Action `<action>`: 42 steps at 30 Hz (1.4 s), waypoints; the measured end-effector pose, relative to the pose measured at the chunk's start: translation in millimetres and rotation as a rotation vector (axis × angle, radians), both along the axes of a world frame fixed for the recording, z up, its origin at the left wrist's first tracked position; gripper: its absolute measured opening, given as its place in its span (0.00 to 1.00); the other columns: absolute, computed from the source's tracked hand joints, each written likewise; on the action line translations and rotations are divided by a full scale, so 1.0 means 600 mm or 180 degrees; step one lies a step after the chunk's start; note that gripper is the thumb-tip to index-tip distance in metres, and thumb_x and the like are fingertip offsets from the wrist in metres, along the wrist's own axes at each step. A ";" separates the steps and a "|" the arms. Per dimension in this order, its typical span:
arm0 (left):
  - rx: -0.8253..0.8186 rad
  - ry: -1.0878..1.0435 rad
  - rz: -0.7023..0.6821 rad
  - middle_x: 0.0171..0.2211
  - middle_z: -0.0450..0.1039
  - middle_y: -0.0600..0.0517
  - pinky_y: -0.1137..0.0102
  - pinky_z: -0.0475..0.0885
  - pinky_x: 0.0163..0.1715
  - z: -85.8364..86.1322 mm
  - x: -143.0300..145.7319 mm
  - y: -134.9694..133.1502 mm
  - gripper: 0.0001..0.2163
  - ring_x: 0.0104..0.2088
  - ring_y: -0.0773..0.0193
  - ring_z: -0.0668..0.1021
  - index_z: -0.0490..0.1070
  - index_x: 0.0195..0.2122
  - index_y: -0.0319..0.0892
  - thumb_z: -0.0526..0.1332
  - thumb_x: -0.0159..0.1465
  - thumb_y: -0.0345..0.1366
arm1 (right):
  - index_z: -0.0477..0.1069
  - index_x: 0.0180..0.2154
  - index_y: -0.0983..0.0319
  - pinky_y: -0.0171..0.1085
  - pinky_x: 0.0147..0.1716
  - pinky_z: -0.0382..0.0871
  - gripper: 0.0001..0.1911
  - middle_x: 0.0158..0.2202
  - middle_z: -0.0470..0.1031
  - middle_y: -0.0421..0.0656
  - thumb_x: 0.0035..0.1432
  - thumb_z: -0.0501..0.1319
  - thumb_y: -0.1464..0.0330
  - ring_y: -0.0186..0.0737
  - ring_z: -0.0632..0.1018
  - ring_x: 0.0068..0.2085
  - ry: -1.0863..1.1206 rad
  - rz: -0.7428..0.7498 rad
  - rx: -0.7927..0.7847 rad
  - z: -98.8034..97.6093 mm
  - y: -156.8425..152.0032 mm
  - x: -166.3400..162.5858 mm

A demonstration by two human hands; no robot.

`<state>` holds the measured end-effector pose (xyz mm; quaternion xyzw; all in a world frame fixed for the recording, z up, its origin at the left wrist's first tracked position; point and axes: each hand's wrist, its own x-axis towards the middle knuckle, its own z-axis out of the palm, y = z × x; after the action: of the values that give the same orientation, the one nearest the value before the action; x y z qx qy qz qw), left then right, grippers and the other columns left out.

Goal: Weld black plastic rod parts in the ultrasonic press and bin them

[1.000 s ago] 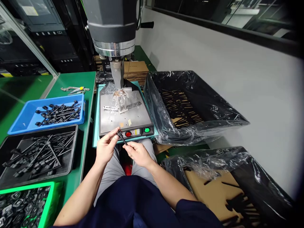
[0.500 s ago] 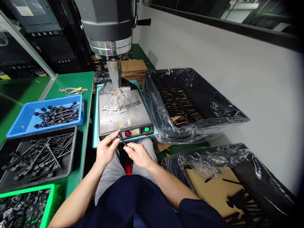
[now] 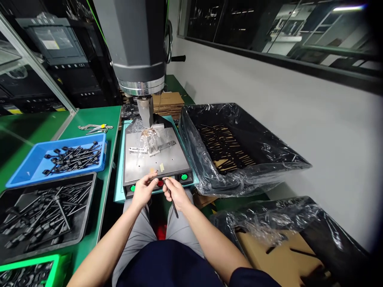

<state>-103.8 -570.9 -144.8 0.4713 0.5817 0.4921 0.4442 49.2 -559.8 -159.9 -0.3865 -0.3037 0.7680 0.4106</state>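
My right hand (image 3: pixel 177 194) is closed round a thin black ribbed rod (image 3: pixel 174 208), whose lower end slants down toward my lap. The rod's upper end is mostly hidden by my fingers. Just left of it, my left hand (image 3: pixel 143 192) is held with thumb and forefinger apart, and I see nothing between them. Both hands are over the front edge of a press machine's metal plate (image 3: pixel 140 167), near its red button (image 3: pixel 160 183). A clear fixture wrapped in plastic (image 3: pixel 151 141) stands on the plate, beneath the grey press head (image 3: pixel 145 113).
At left are a blue tray (image 3: pixel 30 167) and a black tray (image 3: pixel 89 223) of black rods, and a green bin (image 3: pixel 56 271) of black parts. Pliers (image 3: pixel 89 126) lie behind. Two plastic-lined boxes, an upper one (image 3: pixel 263 171) and a lower one (image 3: pixel 254 247), stand at right.
My left hand has let go of the rod and is apart from it. My right hand has turned the rod so its free end points down toward me. The camera view has tilted up.
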 end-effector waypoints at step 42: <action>0.0594 -0.0161 0.0501 0.63 0.64 0.46 0.58 0.60 0.64 0.044 -0.072 0.188 0.25 0.63 0.55 0.67 0.69 0.58 0.46 0.66 0.59 0.41 | 0.75 0.43 0.63 0.43 0.55 0.66 0.17 0.48 0.76 0.47 0.49 0.66 0.67 0.44 0.74 0.51 -0.1583 -0.0725 0.2385 0.064 0.384 -0.158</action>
<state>-147.0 -457.9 -118.2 0.4510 0.5572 0.5891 0.3729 -45.3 -329.3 -121.3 -0.4149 -0.6052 0.4392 0.5184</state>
